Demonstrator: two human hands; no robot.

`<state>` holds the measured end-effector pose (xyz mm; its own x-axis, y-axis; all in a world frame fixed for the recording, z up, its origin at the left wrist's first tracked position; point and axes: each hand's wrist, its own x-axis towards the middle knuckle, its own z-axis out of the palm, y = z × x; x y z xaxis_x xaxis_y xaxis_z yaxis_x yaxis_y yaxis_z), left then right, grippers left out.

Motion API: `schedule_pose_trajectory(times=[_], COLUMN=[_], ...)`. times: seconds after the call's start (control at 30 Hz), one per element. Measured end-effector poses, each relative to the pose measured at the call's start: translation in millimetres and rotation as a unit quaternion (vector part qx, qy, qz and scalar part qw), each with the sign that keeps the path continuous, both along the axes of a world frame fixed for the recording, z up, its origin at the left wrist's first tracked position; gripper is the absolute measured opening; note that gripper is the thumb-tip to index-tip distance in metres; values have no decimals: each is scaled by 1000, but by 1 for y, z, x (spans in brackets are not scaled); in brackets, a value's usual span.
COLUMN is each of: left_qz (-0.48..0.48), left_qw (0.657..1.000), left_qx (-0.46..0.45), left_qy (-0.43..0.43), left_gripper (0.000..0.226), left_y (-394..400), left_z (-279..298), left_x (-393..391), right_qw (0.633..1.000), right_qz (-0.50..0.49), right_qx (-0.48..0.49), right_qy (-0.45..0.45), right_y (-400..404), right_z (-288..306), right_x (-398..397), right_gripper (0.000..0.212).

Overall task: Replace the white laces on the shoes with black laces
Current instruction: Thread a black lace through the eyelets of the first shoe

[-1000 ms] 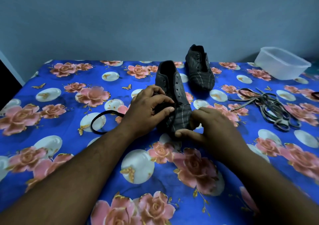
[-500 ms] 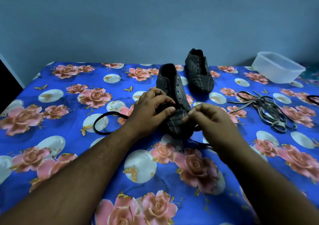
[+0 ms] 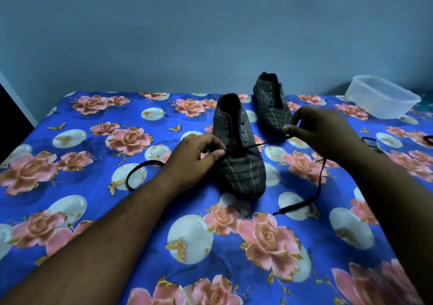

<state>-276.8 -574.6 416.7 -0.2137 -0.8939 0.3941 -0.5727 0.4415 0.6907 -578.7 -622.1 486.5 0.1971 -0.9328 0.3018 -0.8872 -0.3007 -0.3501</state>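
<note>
Both hands pinch the black lace (image 3: 269,142) across the near shoe (image 3: 239,164); limp and light, best gripped near its stiff tip.

Two dark striped shoes: the near shoe (image 3: 241,164) in front of the person and the far shoe (image 3: 271,103) behind it, to its right. One black lace (image 3: 319,183) threaded across the near shoe, its loose end lying on the cloth. One curved black loop (image 3: 138,171) on the cloth to the left; whether it belongs to the same lace cannot be told. One translucent plastic container (image 3: 382,97) at the far right. Two hands: left hand (image 3: 196,157) and right hand (image 3: 325,133). One floral cloth (image 3: 93,211), blue with pink roses, under all items.
</note>
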Motion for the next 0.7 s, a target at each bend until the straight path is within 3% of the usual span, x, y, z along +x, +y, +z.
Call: schedule_pose_trajectory(times=[0.1,0.17,0.27,0.37,0.5,0.7], left_qz=[16,52,58,49,65,50], left_qw=[1000,997,995,995,993,999], left_qx=[5,-42,-72,-69,-58,0], left_qy=[-4,-38,-30,-58,-76,5], left_gripper=[4,10,26,27,24,13], left_y=[-1,-2,4,9,7,7], left_z=[0,0,5,6,5,5], left_x=[4,2,-8,-22,-26,-23], right_qw=[997,995,979,960,959,959], right_qz=[-4,20,174,266,268,269], right_qx=[-16,-87,-104,-80,-87,-62], right_qy=[71,36,-21,33,32,-65], right_y=[-3,0,9,14,9,15], right_z=[-9,-13,-10,-16,-24,-36], right_x=[12,23,46,64,65,65], right_gripper=[14,13,13,13,6,16])
